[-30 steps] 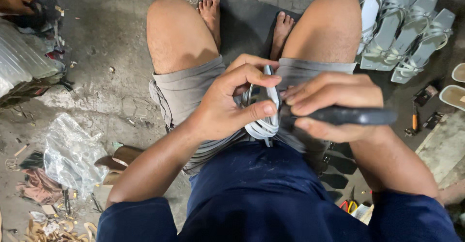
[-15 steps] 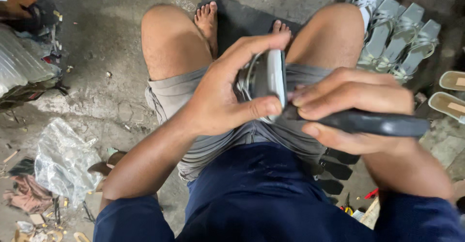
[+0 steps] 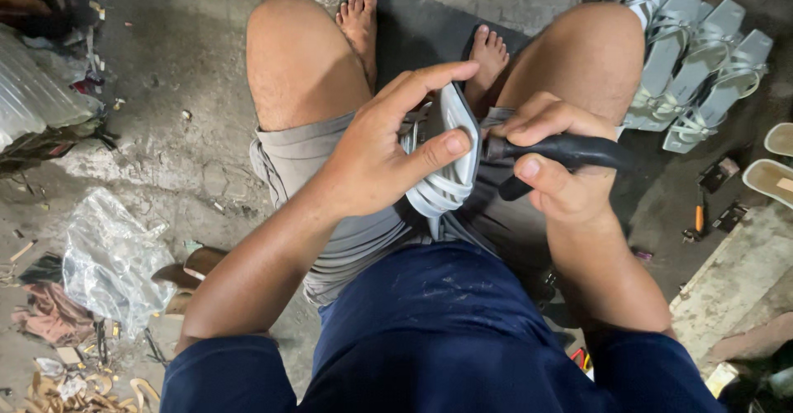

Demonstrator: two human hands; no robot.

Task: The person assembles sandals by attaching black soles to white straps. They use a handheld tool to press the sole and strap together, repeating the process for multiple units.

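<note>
Left hand grips sandal; right hand tool.

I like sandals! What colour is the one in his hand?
Pale grey sandal, seen in the head view.

Over the lap, the left hand wraps the pale grey strappy sandal, thumb on its sole. Just right of it, the right hand closes round the black-handled tool, its tip meeting the sandal. Beyond the right knee, a row of matching pale sandals lies on the concrete floor. Left of the thigh sits a crumpled clear plastic bag; scraps lie beside it.
</note>
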